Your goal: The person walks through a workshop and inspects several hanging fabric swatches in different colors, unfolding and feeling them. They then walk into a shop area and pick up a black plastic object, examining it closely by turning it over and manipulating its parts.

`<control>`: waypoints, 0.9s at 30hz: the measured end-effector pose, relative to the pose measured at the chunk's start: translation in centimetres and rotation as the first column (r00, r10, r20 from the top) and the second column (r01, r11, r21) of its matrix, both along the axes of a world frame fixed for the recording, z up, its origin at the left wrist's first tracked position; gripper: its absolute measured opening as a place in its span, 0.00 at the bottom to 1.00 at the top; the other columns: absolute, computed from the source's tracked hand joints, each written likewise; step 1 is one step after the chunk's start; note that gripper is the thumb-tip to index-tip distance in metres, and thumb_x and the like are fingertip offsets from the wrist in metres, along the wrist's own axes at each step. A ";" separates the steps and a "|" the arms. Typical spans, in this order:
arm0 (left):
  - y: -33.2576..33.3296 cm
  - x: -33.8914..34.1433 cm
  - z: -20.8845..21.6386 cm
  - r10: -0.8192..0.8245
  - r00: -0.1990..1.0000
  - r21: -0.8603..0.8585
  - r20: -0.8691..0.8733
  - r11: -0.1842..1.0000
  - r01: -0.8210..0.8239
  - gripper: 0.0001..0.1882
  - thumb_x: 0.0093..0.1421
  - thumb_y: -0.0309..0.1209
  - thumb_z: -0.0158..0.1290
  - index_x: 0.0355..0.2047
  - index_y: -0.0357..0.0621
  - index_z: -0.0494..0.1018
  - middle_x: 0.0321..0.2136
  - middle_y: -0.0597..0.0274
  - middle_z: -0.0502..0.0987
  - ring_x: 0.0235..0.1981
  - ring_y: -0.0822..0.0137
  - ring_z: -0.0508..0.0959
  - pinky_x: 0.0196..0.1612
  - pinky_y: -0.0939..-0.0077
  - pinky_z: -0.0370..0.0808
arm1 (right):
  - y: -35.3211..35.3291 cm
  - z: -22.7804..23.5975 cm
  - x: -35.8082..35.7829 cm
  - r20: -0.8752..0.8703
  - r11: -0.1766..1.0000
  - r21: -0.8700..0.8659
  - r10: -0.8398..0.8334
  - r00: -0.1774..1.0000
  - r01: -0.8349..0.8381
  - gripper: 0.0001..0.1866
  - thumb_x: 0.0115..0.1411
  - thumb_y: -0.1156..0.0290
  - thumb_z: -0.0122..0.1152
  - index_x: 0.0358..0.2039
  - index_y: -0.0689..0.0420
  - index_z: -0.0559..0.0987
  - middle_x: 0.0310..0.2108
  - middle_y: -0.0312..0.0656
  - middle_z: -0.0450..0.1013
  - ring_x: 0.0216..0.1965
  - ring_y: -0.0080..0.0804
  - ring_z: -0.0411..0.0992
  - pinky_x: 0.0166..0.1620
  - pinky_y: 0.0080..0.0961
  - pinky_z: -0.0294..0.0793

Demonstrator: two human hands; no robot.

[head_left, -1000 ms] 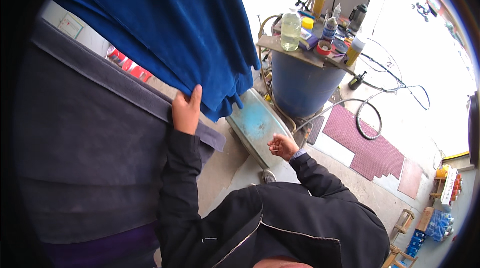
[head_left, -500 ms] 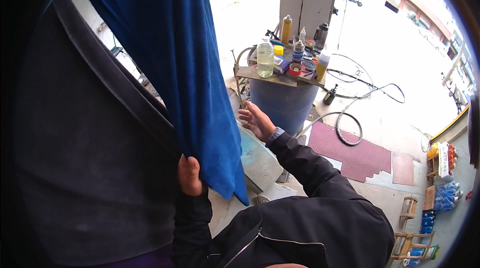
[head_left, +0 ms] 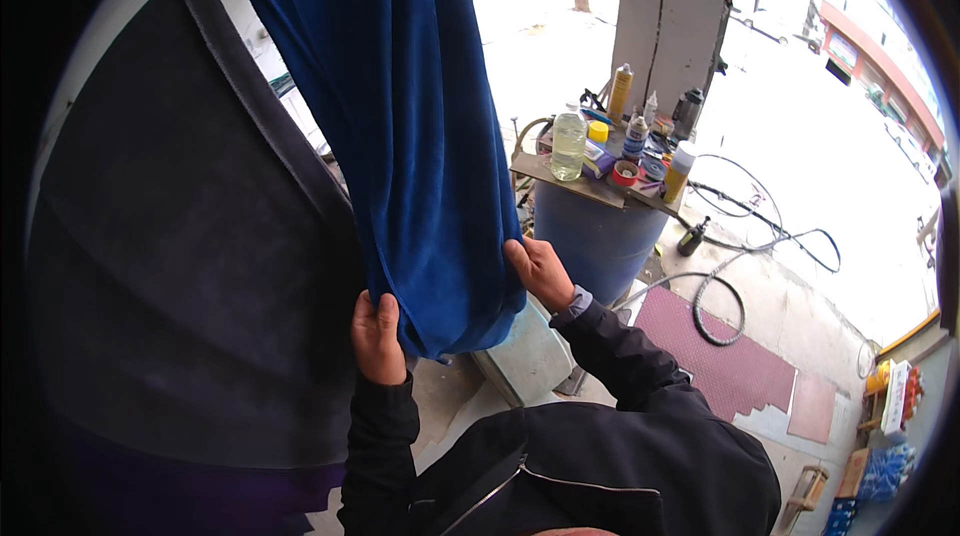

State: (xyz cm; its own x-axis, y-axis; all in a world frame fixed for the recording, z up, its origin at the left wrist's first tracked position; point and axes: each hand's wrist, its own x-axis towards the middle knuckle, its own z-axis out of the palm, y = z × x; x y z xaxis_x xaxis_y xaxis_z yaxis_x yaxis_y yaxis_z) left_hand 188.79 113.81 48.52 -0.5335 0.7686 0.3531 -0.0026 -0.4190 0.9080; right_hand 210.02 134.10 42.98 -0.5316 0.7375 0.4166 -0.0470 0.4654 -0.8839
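A long blue towel hangs in soft folds in front of me, its lower end gathered between my hands. My left hand grips its left edge near the bottom, thumb up. On the opposite edge, a little higher, my right hand is closed round the cloth, its fingers hidden behind it. Left of the blue towel hangs a wide dark grey cloth with a thick hemmed edge, close to my left hand. Part of a purple cloth shows beneath the grey one.
A blue drum carries a board with a bottle of pale liquid, spray cans and tape. Near it stands a pale box-shaped block. A black hose coils over a reddish mat. Small wooden stools line the right wall.
My right hand, open and apart from the cloth before, now grips the towel's right edge. The towel's lower end is spread wider and raised. My view has shifted left.
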 end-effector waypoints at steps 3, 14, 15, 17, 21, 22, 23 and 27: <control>2.2 1.3 -2.4 0.356 0.920 0.027 -0.165 0.934 -0.357 0.20 0.77 0.38 0.53 0.59 0.36 0.71 0.45 0.62 0.80 0.48 0.70 0.79 0.57 0.78 0.74 | 1.5 -0.6 2.7 0.117 0.984 0.171 -0.074 0.990 0.054 0.27 0.76 0.47 0.54 0.41 0.63 0.81 0.25 0.55 0.76 0.28 0.48 0.78 0.34 0.37 0.77; 16.3 6.7 -9.5 -0.100 0.991 -0.242 -0.088 0.967 0.077 0.40 0.72 0.50 0.58 0.72 0.35 0.59 0.66 0.45 0.70 0.64 0.55 0.73 0.65 0.61 0.70 | 2.6 -1.8 8.0 0.023 0.995 0.102 0.012 1.000 -0.015 0.12 0.64 0.71 0.73 0.32 0.65 0.78 0.20 0.48 0.68 0.22 0.22 0.69 0.28 0.27 0.70; 17.4 6.8 -9.3 -0.132 0.986 -0.197 -0.102 0.974 0.110 0.39 0.72 0.51 0.58 0.70 0.34 0.62 0.63 0.46 0.74 0.61 0.56 0.76 0.64 0.63 0.72 | 2.8 -1.7 8.4 0.082 0.984 0.177 -0.002 0.997 -0.013 0.13 0.64 0.70 0.74 0.32 0.65 0.78 0.20 0.48 0.68 0.22 0.23 0.69 0.28 0.28 0.69; 18.6 7.0 -8.9 -0.156 0.982 -0.280 0.110 0.943 0.181 0.33 0.74 0.47 0.56 0.67 0.32 0.66 0.58 0.52 0.77 0.57 0.63 0.77 0.60 0.68 0.74 | 3.4 -1.5 9.1 0.131 0.968 0.251 -0.016 0.991 -0.018 0.19 0.62 0.64 0.76 0.28 0.63 0.75 0.19 0.49 0.68 0.21 0.33 0.69 0.27 0.31 0.69; 17.9 7.5 -8.6 -0.002 0.983 -0.322 -0.186 0.945 -0.060 0.31 0.74 0.51 0.56 0.59 0.31 0.75 0.50 0.57 0.82 0.50 0.64 0.81 0.57 0.70 0.75 | 4.7 -1.6 10.0 0.106 0.945 0.326 -0.043 0.993 0.006 0.27 0.58 0.54 0.77 0.22 0.61 0.71 0.19 0.52 0.69 0.21 0.52 0.72 0.27 0.39 0.71; 17.2 7.7 -8.8 0.022 0.977 -0.350 -0.211 0.932 -0.097 0.32 0.74 0.52 0.55 0.58 0.31 0.75 0.49 0.56 0.83 0.49 0.63 0.81 0.56 0.69 0.75 | 5.0 -1.7 10.1 0.100 0.932 0.361 -0.062 0.993 0.022 0.27 0.58 0.53 0.76 0.22 0.61 0.72 0.19 0.52 0.69 0.21 0.53 0.72 0.27 0.39 0.71; 16.2 8.2 -9.0 0.056 0.963 -0.361 -0.264 0.920 -0.152 0.33 0.74 0.54 0.55 0.57 0.31 0.76 0.49 0.55 0.83 0.49 0.62 0.81 0.55 0.69 0.75 | 5.1 -1.7 10.7 0.069 0.943 0.331 -0.046 0.997 0.021 0.24 0.59 0.51 0.74 0.25 0.59 0.77 0.21 0.51 0.71 0.23 0.54 0.74 0.28 0.39 0.72; 12.2 10.4 -10.7 0.146 0.869 -0.409 -0.472 0.837 -0.363 0.44 0.67 0.69 0.52 0.45 0.27 0.78 0.39 0.35 0.84 0.45 0.35 0.83 0.48 0.54 0.78 | 5.6 -1.9 10.8 0.226 0.939 0.343 -0.101 0.969 0.018 0.24 0.62 0.47 0.71 0.30 0.58 0.82 0.22 0.49 0.74 0.25 0.52 0.77 0.30 0.39 0.75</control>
